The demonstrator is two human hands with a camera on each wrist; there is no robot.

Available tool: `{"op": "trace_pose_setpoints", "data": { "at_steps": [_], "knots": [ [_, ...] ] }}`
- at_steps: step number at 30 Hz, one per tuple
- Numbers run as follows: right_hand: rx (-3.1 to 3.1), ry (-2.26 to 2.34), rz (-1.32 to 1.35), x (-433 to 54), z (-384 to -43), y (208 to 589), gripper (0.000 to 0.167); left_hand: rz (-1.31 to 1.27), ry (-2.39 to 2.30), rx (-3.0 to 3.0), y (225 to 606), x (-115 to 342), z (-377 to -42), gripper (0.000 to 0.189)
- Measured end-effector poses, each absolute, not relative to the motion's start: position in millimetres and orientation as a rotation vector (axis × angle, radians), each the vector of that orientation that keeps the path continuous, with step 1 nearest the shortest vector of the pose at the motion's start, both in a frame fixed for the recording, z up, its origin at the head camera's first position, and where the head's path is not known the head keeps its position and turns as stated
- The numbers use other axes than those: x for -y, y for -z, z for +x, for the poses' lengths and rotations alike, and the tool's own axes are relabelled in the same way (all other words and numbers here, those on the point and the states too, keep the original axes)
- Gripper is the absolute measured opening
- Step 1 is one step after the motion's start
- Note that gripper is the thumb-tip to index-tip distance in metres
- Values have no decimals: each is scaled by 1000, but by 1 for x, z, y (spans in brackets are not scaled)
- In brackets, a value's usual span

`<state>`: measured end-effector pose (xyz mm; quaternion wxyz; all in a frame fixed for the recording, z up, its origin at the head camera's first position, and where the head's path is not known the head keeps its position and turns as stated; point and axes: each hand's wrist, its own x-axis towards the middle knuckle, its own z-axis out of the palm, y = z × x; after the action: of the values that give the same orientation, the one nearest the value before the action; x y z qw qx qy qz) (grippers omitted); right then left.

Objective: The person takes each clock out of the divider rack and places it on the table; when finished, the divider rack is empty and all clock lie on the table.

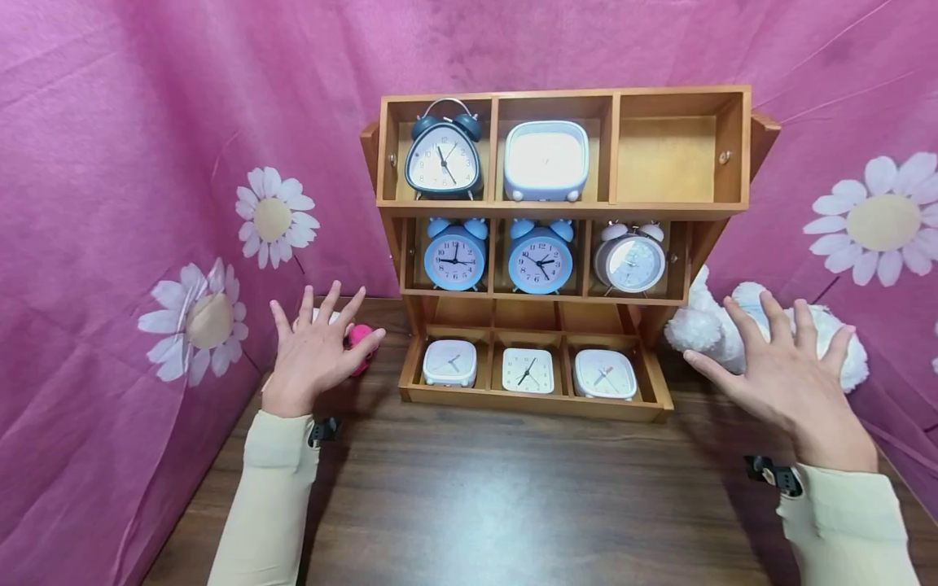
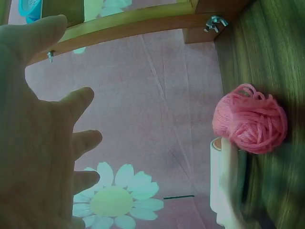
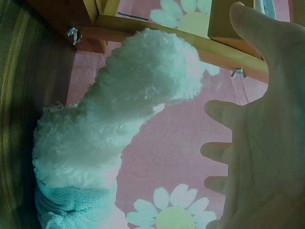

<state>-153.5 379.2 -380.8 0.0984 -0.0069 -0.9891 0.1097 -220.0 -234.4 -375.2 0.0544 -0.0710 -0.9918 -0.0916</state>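
My left hand (image 1: 315, 358) hovers left of the wooden shelf with its fingers spread, holding nothing. Close by it, on the table, sits a ball of pink yarn (image 2: 252, 119), partly hidden by the hand in the head view. A white tube (image 2: 217, 181) stands beside the yarn, with a pale stick-like thing (image 2: 230, 171) in front of it. On the other side, my right hand (image 1: 795, 374) is also spread and holds nothing. Behind it, overlapped by its fingers in the head view, is a fluffy white plush toy (image 3: 114, 114) with a light blue part.
Between the hands stands a three-tier wooden shelf (image 1: 564, 209). Its compartments hold several alarm clocks, among them a dark green one (image 1: 443, 163), a blue one (image 1: 454, 259) and a square white one (image 1: 528, 370). Pink flowered cloth (image 1: 293, 81) hangs around the brown table (image 1: 513, 488).
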Motion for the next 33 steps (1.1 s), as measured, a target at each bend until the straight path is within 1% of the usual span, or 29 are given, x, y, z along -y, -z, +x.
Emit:
{"op": "trace_pose_setpoints", "data": {
  "at_steps": [6,12,14,17,20,27,33],
  "knots": [
    [2908,-329,-8,-378,-152,379,105,-323,360,2999,376,236,-225,85],
    [2802,-387,104,-367,-155,382,102,-462,625,2803,390,236,-226,68],
    [2759,-459,144,-361,-156,385,99,-488,768,2739,398,232,-224,60],
    [2673,-607,167,-356,-156,388,89,-497,1002,2661,408,223,-221,51],
    [2586,-712,151,-351,-158,391,77,-466,1113,2622,417,215,-218,47],
    [2383,-882,-7,-337,-149,408,58,-365,1259,2743,444,209,-212,53],
    [2346,-973,39,-319,-143,411,49,-370,1268,2850,454,203,-211,62]
  ]
}}
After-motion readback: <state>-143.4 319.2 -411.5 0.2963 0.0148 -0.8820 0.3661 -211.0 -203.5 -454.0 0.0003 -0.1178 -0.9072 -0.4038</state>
